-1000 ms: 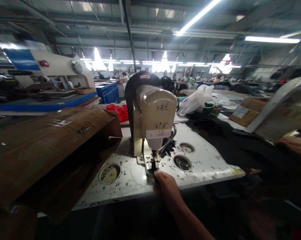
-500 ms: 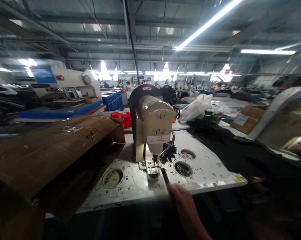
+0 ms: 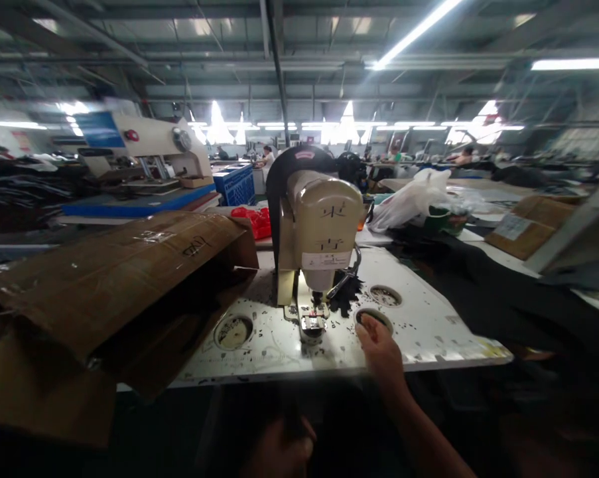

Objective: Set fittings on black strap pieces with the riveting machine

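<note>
My right hand point(image 3: 381, 348) is over the table's front part, its fingertips drawn together at the rim of a round recess point(image 3: 373, 320). What those fingers hold, if anything, I cannot make out. Low in front of the table edge, my left hand point(image 3: 284, 446) is dim and blurred, closed around a dark strip point(image 3: 293, 417). Between and beyond the hands stands a cream sewing machine point(image 3: 326, 219) with a dark wheel behind its head. Its needle area and small metal plate point(image 3: 313, 323) carry no visible cloth.
A worn white tabletop point(image 3: 279, 358) holds black scraps point(image 3: 349, 295) and further round recesses. An open cardboard box point(image 3: 130, 279) crowds the left side. Dark cloth point(image 3: 493, 285), a white plastic bag point(image 3: 411, 199) and a smaller carton point(image 3: 532, 222) lie right. Red plastic point(image 3: 257, 222) lies behind.
My right hand has moved from the front edge, where it held a dark strip, up and right to the recess. My left hand has come into view below. The camera view has shifted slightly.
</note>
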